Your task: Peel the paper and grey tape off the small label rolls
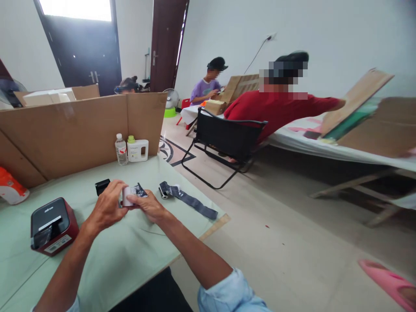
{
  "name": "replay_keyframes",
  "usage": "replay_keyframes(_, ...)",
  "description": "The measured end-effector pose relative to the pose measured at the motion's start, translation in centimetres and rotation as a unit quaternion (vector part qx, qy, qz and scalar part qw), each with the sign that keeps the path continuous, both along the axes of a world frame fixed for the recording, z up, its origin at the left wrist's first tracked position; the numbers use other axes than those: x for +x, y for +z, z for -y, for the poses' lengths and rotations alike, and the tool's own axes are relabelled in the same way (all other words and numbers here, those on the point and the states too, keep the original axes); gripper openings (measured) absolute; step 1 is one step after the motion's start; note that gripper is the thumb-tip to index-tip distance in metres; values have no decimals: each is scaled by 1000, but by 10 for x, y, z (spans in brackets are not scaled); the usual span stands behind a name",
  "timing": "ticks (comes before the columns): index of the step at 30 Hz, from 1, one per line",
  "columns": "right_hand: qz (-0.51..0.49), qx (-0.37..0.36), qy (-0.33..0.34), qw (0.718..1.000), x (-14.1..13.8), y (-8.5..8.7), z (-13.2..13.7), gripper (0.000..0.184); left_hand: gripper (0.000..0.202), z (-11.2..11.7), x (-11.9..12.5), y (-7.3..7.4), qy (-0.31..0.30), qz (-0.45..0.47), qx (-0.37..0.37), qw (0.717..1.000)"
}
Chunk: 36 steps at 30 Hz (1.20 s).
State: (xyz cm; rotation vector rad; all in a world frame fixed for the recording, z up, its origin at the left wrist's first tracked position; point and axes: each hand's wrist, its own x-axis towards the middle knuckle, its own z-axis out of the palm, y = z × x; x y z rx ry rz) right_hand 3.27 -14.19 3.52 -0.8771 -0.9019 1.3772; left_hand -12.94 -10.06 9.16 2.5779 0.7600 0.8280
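Over the table I hold a small white paper roll (127,197) with a dark, printed-looking loose end. My left hand (112,199) is closed around its left side. My right hand (150,205) pinches the roll and its dark end from the right. Just behind my left hand lies a small black object (102,186). To the right, a dark grey strip (195,203) trails across the table from a small roll (164,191). A black and dark red box-shaped device, like a label printer (53,225), stands to the left of my hands.
A clear bottle (121,151) and a white jug (138,151) stand before a cardboard partition (81,134). An orange and white container (13,186) is at far left. Right of the table are a black folding chair (227,136), a person in red (256,110) and another table (325,147).
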Motion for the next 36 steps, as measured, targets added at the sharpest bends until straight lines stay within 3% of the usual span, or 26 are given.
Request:
replay_keyframes(3, -114, -2, 131, 985, 2, 8, 10, 67, 54, 4, -8, 6, -80, 138, -145, 976)
replay_keyframes(5, -136, 4, 146, 980, 3, 13, 14, 68, 55, 8, -10, 12, -86, 168, -161, 969)
replay_keyframes(8, -95, 8, 105, 990, 4, 16, 12, 66, 51, 12, -6, 17, -59, 115, -55, 990)
replay_keyframes(10, -12, 15, 38, 999, 4, 15, 8, 58, 47, 12, -2, 17, -23, 33, 40, 998)
replay_keyframes(12, 57, 25, -25, 998, 4, 14, 6, 55, 49, 12, -1, 13, 2, -24, 84, 996)
replay_keyframes(14, 44, 23, -11, 999, 5, 15, 7, 54, 52, 12, -3, 9, -6, 3, 51, 999)
replay_keyframes(18, -74, 17, 128, 989, 7, 19, 15, 67, 59, 15, -13, 9, -66, 159, -81, 982)
replay_keyframes(20, -50, 29, 116, 992, 8, 19, 13, 64, 59, 15, -14, 12, -63, 149, -50, 986)
replay_keyframes(23, 65, 35, 11, 997, 5, 14, 4, 56, 57, 13, -9, 10, -14, 16, 85, 996)
replay_keyframes(25, 112, 39, -48, 992, 4, 10, -1, 58, 61, 12, -5, 5, 16, -49, 132, 990)
replay_keyframes(27, 79, 37, -29, 996, 4, 8, -1, 58, 66, 10, -5, 0, 9, -18, 116, 993)
replay_keyframes(31, -68, 17, 122, 990, 9, 10, 5, 69, 79, 7, -10, -1, -47, 138, 16, 989)
replay_keyframes(33, -51, 22, 104, 993, 10, 11, 3, 67, 79, 4, -10, 2, -52, 115, 40, 991)
replay_keyframes(36, 65, 44, -10, 997, 9, 7, -4, 54, 71, 1, -4, 2, -26, -8, 146, 989)
